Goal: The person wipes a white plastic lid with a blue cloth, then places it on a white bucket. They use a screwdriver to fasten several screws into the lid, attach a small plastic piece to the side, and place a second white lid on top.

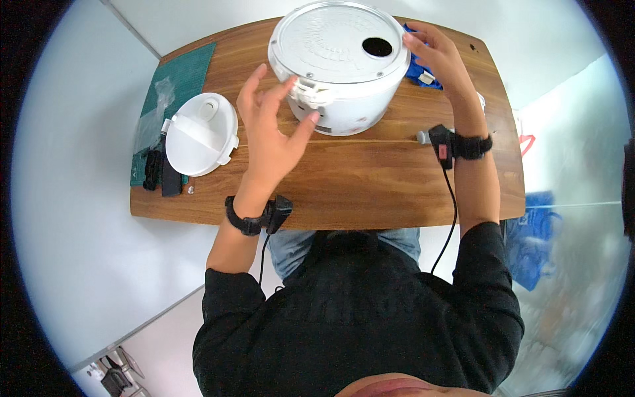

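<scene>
A white round pot-like appliance, seemingly a rice cooker, stands at the far middle of the table. Its flat top is a silver metal disc with raised markings and one dark round hole toward the right. A white plastic latch-like fitting juts from the front left of the rim. Around that fitting my left hand spreads its fingers, index fingertip by its upper edge and thumb below. My right hand is open at the right side of the rim, fingertips at the edge.
Left on the table lies a white round cover with a bar across it. Beside it are a green cutting mat, clear plastic wrap and black items. Blue crumpled material and a small grey knob lie on the right.
</scene>
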The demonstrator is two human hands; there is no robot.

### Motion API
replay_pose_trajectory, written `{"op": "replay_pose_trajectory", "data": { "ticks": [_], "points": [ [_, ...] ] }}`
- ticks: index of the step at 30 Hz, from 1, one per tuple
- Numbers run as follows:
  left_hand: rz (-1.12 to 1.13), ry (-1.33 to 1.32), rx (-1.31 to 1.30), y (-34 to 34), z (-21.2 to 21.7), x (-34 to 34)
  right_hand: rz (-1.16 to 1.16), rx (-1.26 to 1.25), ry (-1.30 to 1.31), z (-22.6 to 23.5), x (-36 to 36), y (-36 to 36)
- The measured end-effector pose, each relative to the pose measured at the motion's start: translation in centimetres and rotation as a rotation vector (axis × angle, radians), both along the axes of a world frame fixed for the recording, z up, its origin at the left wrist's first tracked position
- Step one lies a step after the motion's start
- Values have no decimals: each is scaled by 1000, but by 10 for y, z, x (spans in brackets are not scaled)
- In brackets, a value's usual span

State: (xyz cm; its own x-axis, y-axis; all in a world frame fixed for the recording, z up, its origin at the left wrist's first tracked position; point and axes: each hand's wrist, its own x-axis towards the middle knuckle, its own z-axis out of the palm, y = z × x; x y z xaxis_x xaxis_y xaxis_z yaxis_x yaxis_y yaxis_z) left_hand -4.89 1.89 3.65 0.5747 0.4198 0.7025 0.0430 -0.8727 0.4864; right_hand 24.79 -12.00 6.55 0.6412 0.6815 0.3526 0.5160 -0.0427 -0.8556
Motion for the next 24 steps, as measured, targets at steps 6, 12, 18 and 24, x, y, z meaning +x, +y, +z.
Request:
{"op": "replay_pose_trajectory", "data": {
  "ticks": [6,12,18,24],
  "points": [
    [-123,-47,199,-7,8,2,-89,32,-123,-9,2,6],
    [-88,72,166,7,14,10,160,157,242,-15,-62,-30],
    [-12,26,182,-8,10,26,146,188,167,-21,-52,-20],
    [50,47,234,-10,7,32,198,254,153,-29,-41,-11]
  ]
}}
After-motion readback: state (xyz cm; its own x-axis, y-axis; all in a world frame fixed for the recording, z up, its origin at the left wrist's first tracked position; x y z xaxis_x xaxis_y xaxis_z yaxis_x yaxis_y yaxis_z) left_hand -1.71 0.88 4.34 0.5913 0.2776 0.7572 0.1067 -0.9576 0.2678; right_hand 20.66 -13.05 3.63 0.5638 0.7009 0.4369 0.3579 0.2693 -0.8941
